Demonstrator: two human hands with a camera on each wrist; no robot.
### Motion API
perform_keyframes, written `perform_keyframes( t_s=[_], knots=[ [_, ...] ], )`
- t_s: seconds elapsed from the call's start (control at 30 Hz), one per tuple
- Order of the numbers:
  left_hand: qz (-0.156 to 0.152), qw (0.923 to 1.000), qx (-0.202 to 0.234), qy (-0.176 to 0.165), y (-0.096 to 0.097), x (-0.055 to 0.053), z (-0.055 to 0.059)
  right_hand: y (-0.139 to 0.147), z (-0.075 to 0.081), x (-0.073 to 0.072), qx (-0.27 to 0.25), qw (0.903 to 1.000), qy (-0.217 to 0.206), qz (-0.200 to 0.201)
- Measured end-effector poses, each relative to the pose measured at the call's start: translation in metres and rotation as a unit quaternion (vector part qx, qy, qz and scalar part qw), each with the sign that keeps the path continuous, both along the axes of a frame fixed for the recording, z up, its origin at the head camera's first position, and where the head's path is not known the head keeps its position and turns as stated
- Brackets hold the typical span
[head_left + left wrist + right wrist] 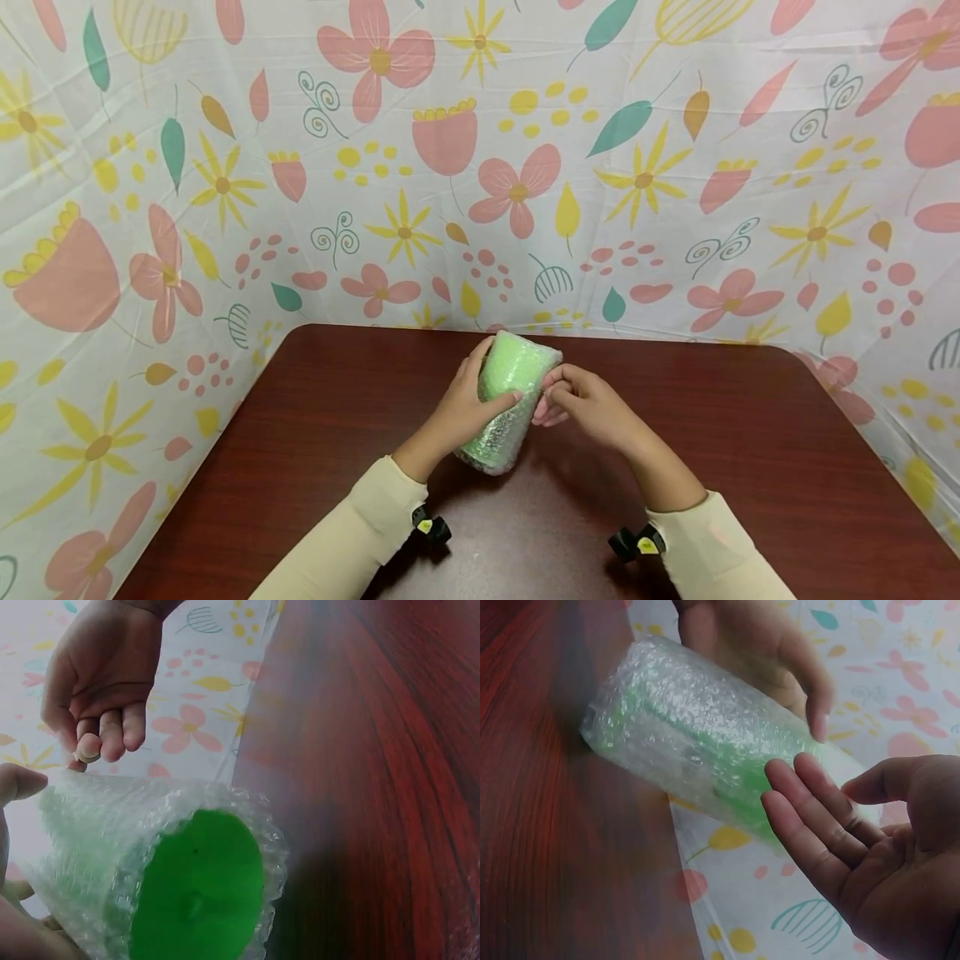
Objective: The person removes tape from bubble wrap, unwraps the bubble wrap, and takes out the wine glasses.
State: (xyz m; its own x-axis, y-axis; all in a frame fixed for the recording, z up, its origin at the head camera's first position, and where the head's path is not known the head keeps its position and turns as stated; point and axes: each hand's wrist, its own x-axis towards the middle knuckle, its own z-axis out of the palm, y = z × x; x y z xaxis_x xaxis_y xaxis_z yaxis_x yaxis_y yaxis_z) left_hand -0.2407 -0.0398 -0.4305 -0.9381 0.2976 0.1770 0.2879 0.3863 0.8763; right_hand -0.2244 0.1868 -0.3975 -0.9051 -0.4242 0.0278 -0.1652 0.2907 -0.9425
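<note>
Flowers, leaves and dots fill the pale backdrop [517, 196], wrapping round a dark reddish-brown table [337, 400] with rounded far corners! Two cream sleeves [345, 533] reach in from the near side. And centre stage, toward the table's far half, it's the green cylinder [495, 425] in bubble wrap, leaning, its round green base showing in the left wrist view! Left hand [461, 404] has it, fingers and thumb curled round its side. Right hand [588, 407] is at the opposite side, some fingers extended, thumb near the index; whether they pinch the wrap, can't tell! Small black devices [432, 530] sit at both cuffs.
</note>
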Motion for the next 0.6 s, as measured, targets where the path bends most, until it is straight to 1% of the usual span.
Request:
perform_keyframes(
  t_s=[0.13,0.3,0.4,0.47,0.53,0.6],
  knots=[
    [0.007,0.9997,0.023,-0.006,-0.0002,-0.0020,0.0005,0.0012,0.0012,-0.0004,0.002,1.0000,0.000,-0.006],
    [0.012,0.9991,0.034,-0.021,-0.0003,-0.0043,-0.0018,0.0026,0.0016,-0.0007,0.005,0.9999,0.005,-0.011],
    [0.000,0.9983,0.050,-0.031,-0.0008,-0.0053,-0.0025,0.0026,0.0014,-0.0008,0.006,0.9999,0.004,-0.014],
    [-0.014,0.9971,0.066,-0.036,-0.0013,-0.0058,-0.0026,0.0027,0.0011,-0.0010,0.007,0.9999,0.002,-0.015],
    [-0.024,0.9963,0.072,-0.040,-0.0021,-0.0061,-0.0023,0.0030,0.0007,-0.0013,0.007,0.9998,0.000,-0.018],
    [-0.028,0.9962,0.070,-0.044,-0.0031,-0.0057,-0.0012,0.0037,0.0003,-0.0017,0.008,0.9997,0.000,-0.022]
  ],
)
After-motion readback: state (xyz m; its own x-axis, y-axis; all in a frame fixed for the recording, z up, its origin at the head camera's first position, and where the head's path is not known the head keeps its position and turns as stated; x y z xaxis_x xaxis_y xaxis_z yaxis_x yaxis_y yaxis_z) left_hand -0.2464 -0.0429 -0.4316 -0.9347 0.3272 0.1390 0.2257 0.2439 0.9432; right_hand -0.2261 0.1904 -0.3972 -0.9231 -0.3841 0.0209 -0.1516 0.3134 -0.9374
